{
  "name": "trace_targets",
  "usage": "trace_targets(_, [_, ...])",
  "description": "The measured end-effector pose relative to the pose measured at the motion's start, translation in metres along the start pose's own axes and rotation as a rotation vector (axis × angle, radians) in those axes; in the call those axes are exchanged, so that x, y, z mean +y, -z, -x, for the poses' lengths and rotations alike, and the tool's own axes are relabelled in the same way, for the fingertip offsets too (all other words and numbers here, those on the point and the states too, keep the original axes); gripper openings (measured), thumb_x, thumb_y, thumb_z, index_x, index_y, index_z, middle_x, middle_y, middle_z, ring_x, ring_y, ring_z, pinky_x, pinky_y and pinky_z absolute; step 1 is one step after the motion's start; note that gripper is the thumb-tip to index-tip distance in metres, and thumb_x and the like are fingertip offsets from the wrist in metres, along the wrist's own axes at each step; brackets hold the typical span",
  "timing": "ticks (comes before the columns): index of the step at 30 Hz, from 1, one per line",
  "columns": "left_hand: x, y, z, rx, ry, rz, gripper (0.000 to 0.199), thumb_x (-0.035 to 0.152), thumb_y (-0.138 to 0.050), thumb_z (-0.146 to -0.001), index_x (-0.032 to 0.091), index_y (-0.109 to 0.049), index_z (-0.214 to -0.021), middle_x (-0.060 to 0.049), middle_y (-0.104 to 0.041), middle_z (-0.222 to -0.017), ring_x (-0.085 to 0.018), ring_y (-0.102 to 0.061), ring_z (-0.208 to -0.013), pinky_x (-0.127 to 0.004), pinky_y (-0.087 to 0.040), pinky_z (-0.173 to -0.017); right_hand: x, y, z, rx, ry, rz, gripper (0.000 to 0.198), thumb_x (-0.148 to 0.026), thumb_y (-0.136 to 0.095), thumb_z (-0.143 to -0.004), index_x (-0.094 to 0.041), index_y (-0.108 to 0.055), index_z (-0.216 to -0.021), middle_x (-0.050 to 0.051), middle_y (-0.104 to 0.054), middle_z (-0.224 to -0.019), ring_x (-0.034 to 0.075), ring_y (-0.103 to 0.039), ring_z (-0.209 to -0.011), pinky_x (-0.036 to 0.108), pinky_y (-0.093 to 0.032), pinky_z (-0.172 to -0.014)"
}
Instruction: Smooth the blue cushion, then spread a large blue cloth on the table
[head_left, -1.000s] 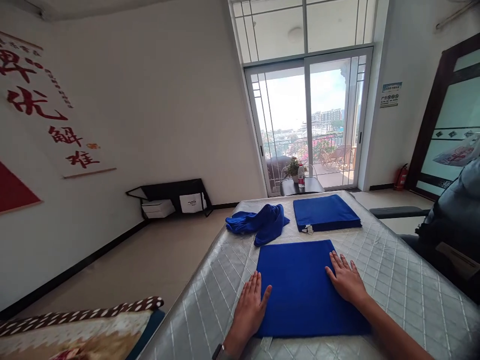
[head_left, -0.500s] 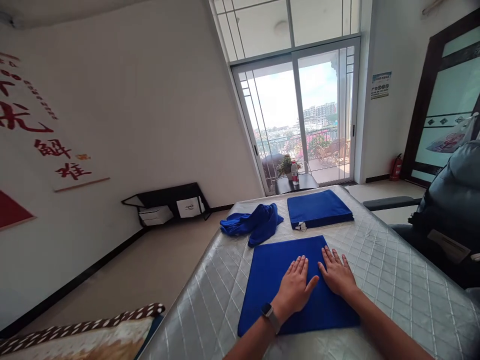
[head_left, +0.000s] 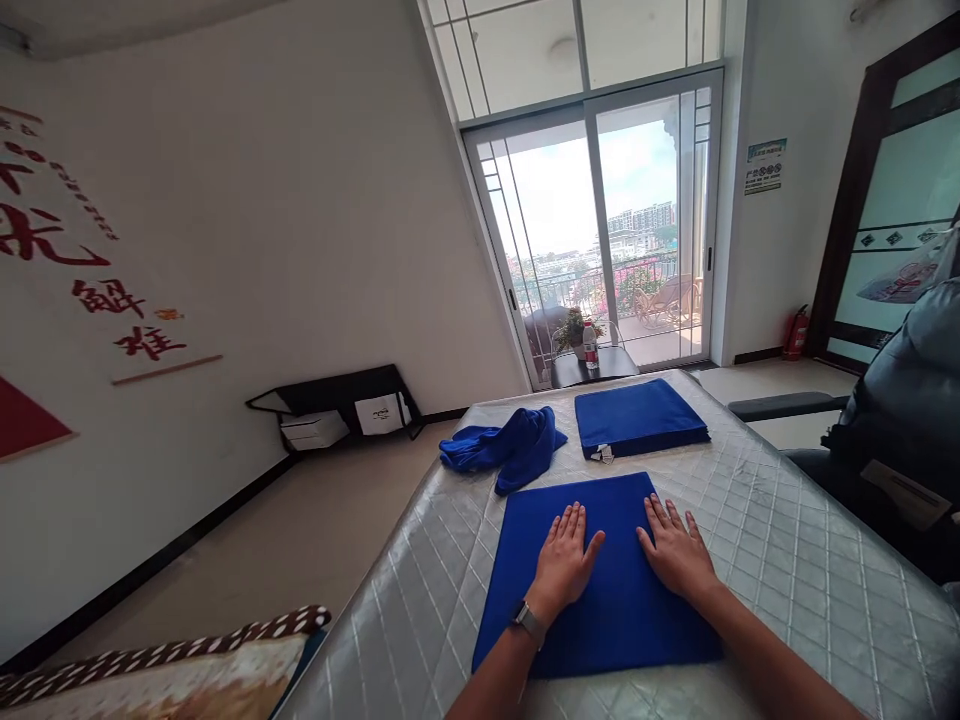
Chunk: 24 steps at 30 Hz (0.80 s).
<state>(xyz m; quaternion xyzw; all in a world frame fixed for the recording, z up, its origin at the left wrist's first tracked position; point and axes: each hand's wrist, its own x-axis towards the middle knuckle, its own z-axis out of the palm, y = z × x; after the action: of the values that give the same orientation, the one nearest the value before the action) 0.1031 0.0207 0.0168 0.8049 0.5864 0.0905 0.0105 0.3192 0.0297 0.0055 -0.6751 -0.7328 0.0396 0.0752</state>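
Observation:
A flat blue cloth (head_left: 607, 625) lies spread on the quilted silver surface (head_left: 795, 560) in front of me. My left hand (head_left: 564, 562), with a watch on its wrist, rests flat near the middle of this cloth, fingers together and thumb out. Along the cloth's right edge lies my right hand (head_left: 677, 545), palm down with fingers stretched out. Beyond the cloth, a crumpled blue cloth (head_left: 517, 448) sits at the left. To its right is a neat stack of folded blue cloths (head_left: 641, 415) with a white tag at its near edge.
A small table with a water bottle (head_left: 589, 346) and a potted plant (head_left: 574, 330) stands past the far end. At right is a dark leather chair (head_left: 911, 400). A low black rack (head_left: 337, 395) is against the left wall. A patterned blanket (head_left: 187, 670) shows at lower left.
My left hand has slid to the left across the blue cloth, away from the right hand. My right hand has stayed nearly in place at the right edge.

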Motion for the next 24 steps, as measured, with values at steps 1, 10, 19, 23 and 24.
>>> trace_targets(1, [-0.012, 0.003, 0.005, -0.009, 0.034, -0.008, 0.076, 0.06, -0.008, -0.098, 0.01, -0.028, -0.151, -0.011, -0.028, -0.158, -0.024, -0.02, -0.147, -0.043, -0.022, -0.12, 0.0, 0.0, 0.0, 0.0, -0.002, -0.004, 0.065, -0.045, -0.02, -0.096, -0.016, -0.018, -0.155, 0.002, -0.015, -0.161, 0.023, -0.006, -0.148, 0.05, -0.002, -0.119])
trace_targets(10, [-0.107, 0.004, 0.036, 0.042, 0.269, -0.01, 0.083, 0.064, -0.007, -0.097, 0.003, -0.023, -0.151, -0.016, -0.022, -0.158, -0.025, -0.021, -0.146, -0.043, -0.022, -0.119, 0.002, -0.008, -0.004, 0.01, -0.005, 0.007, 0.066, -0.048, -0.019, -0.096, -0.019, -0.017, -0.155, 0.002, -0.014, -0.162, 0.022, -0.005, -0.148, 0.049, -0.003, -0.119])
trace_targets(19, [-0.116, -0.001, 0.036, 0.095, 0.275, -0.005, 0.089, 0.068, -0.01, -0.094, 0.001, -0.028, -0.15, -0.019, -0.026, -0.156, -0.027, -0.025, -0.145, -0.041, -0.023, -0.118, 0.005, -0.014, -0.007, 0.02, 0.014, 0.064, 0.066, -0.049, -0.018, -0.096, -0.02, -0.015, -0.156, 0.001, -0.015, -0.162, 0.023, -0.009, -0.148, 0.048, -0.007, -0.119])
trace_targets(23, [-0.115, 0.002, 0.039, 0.109, 0.277, 0.002, 0.089, 0.067, -0.011, -0.095, 0.0, -0.028, -0.149, -0.019, -0.027, -0.156, -0.027, -0.024, -0.145, -0.041, -0.023, -0.118, 0.005, -0.013, -0.006, 0.009, 0.03, 0.083, 0.066, -0.049, -0.018, -0.096, -0.021, -0.014, -0.156, 0.0, -0.013, -0.162, 0.023, -0.01, -0.148, 0.048, -0.009, -0.119])
trace_targets(24, [-0.114, 0.003, 0.04, 0.108, 0.28, 0.003, 0.088, 0.067, -0.012, -0.095, -0.001, -0.028, -0.149, -0.019, -0.027, -0.156, -0.027, -0.024, -0.145, -0.041, -0.023, -0.118, 0.006, -0.012, -0.006, 0.002, 0.033, 0.079, 0.066, -0.049, -0.018, -0.096, -0.021, -0.014, -0.156, 0.0, -0.013, -0.162, 0.023, -0.011, -0.148, 0.048, -0.01, -0.119])
